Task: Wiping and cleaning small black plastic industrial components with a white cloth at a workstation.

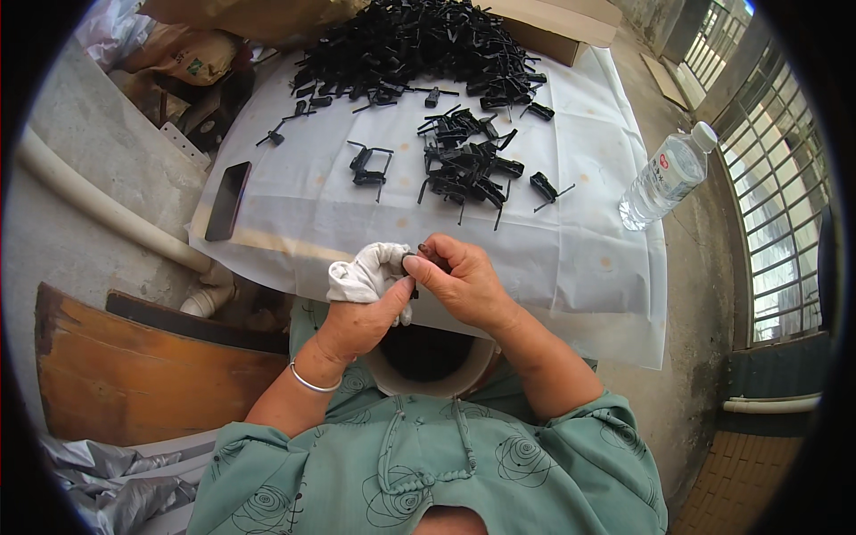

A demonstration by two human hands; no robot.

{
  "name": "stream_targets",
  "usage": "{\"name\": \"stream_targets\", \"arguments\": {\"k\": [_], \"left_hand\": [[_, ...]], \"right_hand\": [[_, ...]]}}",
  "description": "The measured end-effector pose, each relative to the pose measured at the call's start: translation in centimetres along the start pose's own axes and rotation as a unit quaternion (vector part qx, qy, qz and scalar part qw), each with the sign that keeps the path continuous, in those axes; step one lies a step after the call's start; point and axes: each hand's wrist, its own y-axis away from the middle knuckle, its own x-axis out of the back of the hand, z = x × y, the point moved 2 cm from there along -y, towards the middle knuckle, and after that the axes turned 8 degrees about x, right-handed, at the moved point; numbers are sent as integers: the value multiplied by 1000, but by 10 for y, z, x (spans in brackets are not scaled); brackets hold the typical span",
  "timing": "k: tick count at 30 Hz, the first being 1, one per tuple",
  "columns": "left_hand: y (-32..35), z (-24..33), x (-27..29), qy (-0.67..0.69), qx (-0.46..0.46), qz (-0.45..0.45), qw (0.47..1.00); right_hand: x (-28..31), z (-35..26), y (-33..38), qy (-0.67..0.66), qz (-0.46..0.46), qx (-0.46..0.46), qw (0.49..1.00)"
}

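Observation:
Both of my hands meet at the table's near edge. My left hand (361,312), its fingers in a white cloth glove (370,272), is closed on a small black plastic part (415,292), mostly hidden by the fingers. My right hand (468,283) pinches the same part from the other side, thumb against it. Just beyond the hands lies a small heap of black plastic clip-like parts with thin arms (464,165). A few loose ones lie to its left (367,165) and right (546,187).
A large pile of the same black parts (419,49) covers the far end of the white-sheeted table (303,214). A phone (229,201) lies at left, and a clear water bottle (664,178) stands at right. Below my hands is a pale bucket (383,379). A cardboard box (553,36) sits behind.

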Motion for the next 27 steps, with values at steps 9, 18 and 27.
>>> {"name": "stream_targets", "arguments": {"k": [9, 18, 27], "left_hand": [[0, -3, -2, -250, -139, 92, 954], [0, -4, -1, -247, -184, 92, 947], [-6, 3, 14, -2, -14, 24, 1000]], "right_hand": [[-4, -2, 5, 72, -71, 37, 994], [-10, 12, 7, -1, -26, 38, 999], [16, 4, 3, 162, -89, 139, 973]]}}
